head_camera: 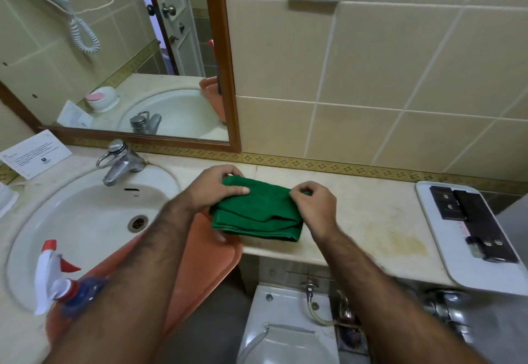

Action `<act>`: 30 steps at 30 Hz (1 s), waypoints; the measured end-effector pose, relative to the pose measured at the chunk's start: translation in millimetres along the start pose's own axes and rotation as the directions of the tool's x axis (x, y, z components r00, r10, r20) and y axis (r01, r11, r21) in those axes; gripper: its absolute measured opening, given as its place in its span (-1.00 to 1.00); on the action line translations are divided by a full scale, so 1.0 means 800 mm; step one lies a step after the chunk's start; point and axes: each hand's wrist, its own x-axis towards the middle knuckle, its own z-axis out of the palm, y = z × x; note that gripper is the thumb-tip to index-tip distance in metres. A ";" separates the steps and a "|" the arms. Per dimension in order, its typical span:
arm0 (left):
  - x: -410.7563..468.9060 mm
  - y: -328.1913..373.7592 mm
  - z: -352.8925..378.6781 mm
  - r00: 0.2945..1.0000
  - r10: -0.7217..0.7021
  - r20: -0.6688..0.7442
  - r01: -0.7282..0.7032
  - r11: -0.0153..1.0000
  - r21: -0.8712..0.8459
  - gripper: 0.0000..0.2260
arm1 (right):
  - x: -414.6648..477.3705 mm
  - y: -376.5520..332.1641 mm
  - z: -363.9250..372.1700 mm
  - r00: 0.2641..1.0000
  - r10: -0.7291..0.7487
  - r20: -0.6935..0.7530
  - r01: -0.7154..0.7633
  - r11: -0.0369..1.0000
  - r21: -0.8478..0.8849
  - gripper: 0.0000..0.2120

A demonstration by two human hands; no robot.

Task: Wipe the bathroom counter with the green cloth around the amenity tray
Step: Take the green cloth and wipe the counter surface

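A folded green cloth [258, 211] lies on the beige bathroom counter [365, 209], its near left corner over the edge of an orange tray. My left hand [217, 188] grips the cloth's far left edge, thumb on top. My right hand [314, 203] pinches the cloth's right edge between thumb and fingers. The white amenity tray [457, 258] sits at the counter's right end and holds several dark packets; it stands well apart from the cloth and both hands.
An orange tray [200, 260] overhangs the counter front beside the white sink [80, 220], with a spray bottle [57, 280] standing on it. A chrome tap [120, 162] and a printed card [34, 156] stand at the back left. A toilet [285, 332] is below the counter.
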 end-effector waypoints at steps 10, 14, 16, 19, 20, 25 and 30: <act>0.031 -0.004 0.203 0.982 0.063 -0.180 0.085 0.699 0.710 -0.64 | 0.079 0.107 -0.032 0.928 -0.060 0.368 0.212 0.896 -0.389 -0.82; 0.000 -0.026 0.294 0.983 -0.033 -0.182 0.141 0.769 0.623 -0.30 | 0.165 0.137 -0.071 0.883 -0.262 0.390 0.450 0.707 -0.545 -0.52; 0.000 -0.042 0.311 0.951 -0.107 -0.291 0.272 0.739 0.616 -0.18 | 0.204 0.162 -0.094 0.849 -0.216 0.482 0.513 0.553 -0.656 -0.36; 0.032 -0.053 0.296 0.850 -0.195 -0.490 0.456 0.736 0.500 -0.14 | 0.230 0.207 -0.111 0.791 -0.128 0.598 0.587 0.434 -0.684 -0.27; 0.050 -0.055 0.283 0.807 -0.227 -0.545 0.516 0.720 0.464 -0.14 | 0.233 0.215 -0.113 0.785 -0.138 0.603 0.595 0.438 -0.674 -0.25; 0.166 -0.053 0.224 0.757 -0.320 -0.570 0.591 0.707 0.388 -0.15 | 0.245 0.226 -0.109 0.774 -0.133 0.619 0.605 0.447 -0.660 -0.21; 0.194 -0.019 0.268 0.930 -0.084 -0.358 0.305 0.720 0.623 -0.13 | 0.247 0.226 -0.110 0.764 -0.143 0.629 0.615 0.458 -0.642 -0.19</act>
